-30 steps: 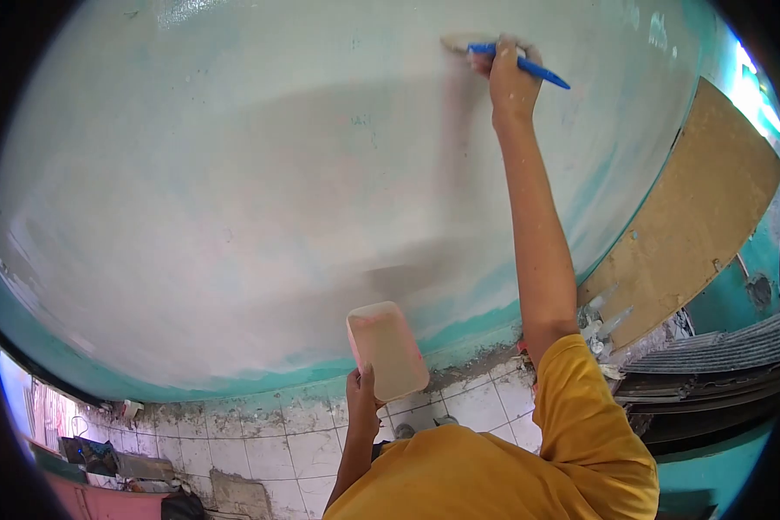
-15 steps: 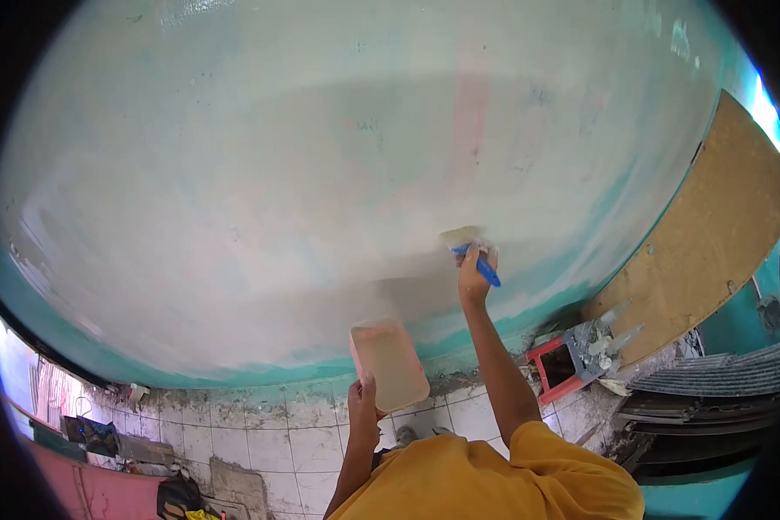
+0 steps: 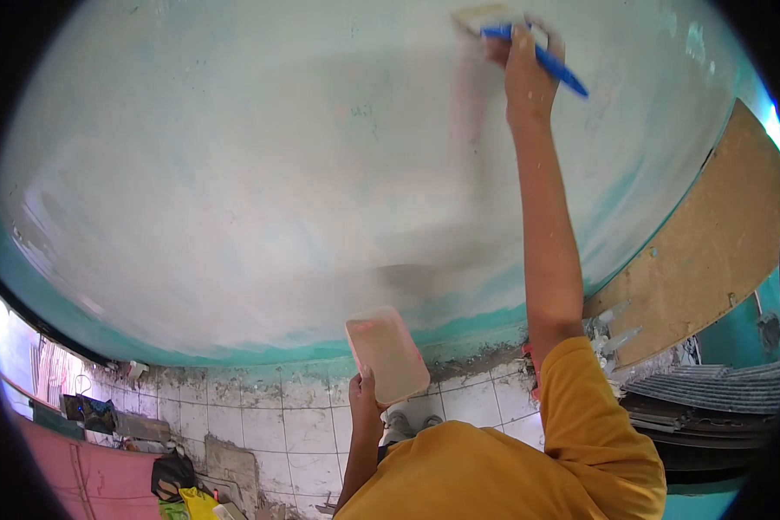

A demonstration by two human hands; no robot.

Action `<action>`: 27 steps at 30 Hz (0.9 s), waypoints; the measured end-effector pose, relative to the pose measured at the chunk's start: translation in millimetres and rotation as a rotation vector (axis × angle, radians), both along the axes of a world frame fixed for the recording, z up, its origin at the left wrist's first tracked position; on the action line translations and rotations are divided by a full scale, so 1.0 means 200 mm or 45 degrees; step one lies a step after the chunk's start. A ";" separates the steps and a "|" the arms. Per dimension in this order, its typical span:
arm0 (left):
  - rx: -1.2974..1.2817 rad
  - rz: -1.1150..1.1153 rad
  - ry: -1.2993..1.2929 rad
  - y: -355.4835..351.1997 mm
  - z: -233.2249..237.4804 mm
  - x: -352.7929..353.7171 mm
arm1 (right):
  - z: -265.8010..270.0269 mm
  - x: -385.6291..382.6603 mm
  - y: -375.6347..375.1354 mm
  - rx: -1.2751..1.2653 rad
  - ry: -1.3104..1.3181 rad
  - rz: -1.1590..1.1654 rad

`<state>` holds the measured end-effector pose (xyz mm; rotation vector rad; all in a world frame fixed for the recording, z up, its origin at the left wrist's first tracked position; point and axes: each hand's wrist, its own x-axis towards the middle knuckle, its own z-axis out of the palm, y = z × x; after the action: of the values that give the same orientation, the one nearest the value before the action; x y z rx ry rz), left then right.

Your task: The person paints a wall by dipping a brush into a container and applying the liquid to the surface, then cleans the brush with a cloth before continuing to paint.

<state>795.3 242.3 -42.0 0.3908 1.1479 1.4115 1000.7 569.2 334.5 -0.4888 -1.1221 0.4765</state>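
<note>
Raised high on the wall (image 3: 277,191), my right hand (image 3: 531,74) is closed around the handle of a paintbrush (image 3: 566,74). The brush is blue with pale, wide bristles, which point up and left against the wall. Whitish paint covers most of the wall, with turquoise along its lower edge and faint pink patches. Down low, my left hand (image 3: 366,399) grips the near left edge of a pink plastic tub (image 3: 416,374). Pale paint or a similar liquid lies inside the tub, which is held in front of my body.
White floor tiles (image 3: 312,425) run along the wall's foot. A brown board (image 3: 693,251) leans at the right, above stacked corrugated sheets (image 3: 711,390). My right arm hides most of a red stool. Bags (image 3: 175,475) lie at the lower left beside a pink surface (image 3: 104,472).
My right hand has moved the paintbrush from the lower wall up to near the top of the view, the arm stretching out. My left hand and the tub stay nearly in place.
</note>
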 end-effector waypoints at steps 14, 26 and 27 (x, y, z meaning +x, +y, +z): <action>0.064 -0.076 -0.062 0.09 0.05 -0.18 | -1.55 -0.13 -0.27 -0.632 0.220 -0.132; 0.028 -0.312 0.040 0.21 0.06 -0.76 | -0.12 -0.21 -0.12 0.062 0.126 -0.182; 0.022 -0.326 0.041 0.22 0.07 -0.80 | -0.30 -0.21 -0.09 -0.018 0.200 -0.209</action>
<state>635.5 285.4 -28.5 0.5545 1.0710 1.1952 959.6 551.1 274.8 -0.5415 -0.9206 0.3729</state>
